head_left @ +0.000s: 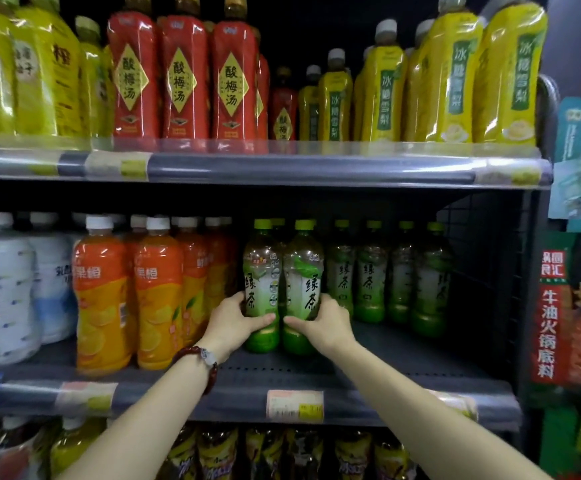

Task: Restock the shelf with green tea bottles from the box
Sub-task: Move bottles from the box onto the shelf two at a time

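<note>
two green tea bottles going onto the middle shelf

while both bottles stand upright near the shelf front, the left hand wraps the left green tea bottle low down and the right hand wraps the right green tea bottle. best slide them straight back, bases flat, towards the back row of green tea bottles, clear of the orange drink bottles. caps up, long axes vertical, labels forward.

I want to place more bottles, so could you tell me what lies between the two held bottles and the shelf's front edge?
Bare shelf; only the wrists cross it, in the head view.
</note>
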